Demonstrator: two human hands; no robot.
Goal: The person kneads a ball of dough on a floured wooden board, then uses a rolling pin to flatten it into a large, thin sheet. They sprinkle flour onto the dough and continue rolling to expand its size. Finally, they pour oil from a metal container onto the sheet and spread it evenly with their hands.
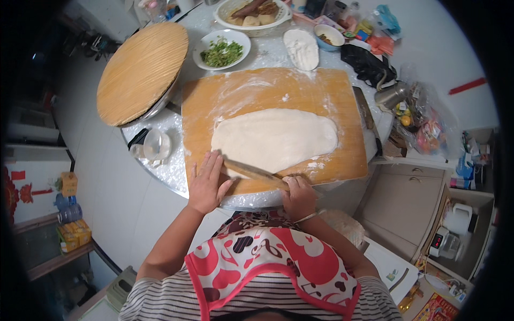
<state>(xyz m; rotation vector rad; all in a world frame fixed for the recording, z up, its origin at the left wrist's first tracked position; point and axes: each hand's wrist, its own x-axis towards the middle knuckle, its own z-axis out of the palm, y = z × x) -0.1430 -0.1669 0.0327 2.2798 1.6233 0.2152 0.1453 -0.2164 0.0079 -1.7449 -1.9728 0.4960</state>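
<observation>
A long sheet of pale dough (277, 136) lies flattened on a floured wooden board (257, 86). Along its near left edge a wooden rolling pin (253, 171) slants down to the right. The fingers of my right hand (300, 196) curl around the pin's near right end. My left hand (208, 182) rests flat at the board's near left side, thumb spread, fingertips at the dough's corner. The pin's far left end meets the left index finger; whether it runs under that hand is hidden.
Left of the board, a round slatted lid (144, 74) covers a metal bowl. Beyond are a plate of chopped greens (221, 50), a basket of food (253, 24), a dish of flour (302, 50) and a small bowl (329, 37). A knife (366, 114) lies at right; a plastic cup (156, 145) stands left.
</observation>
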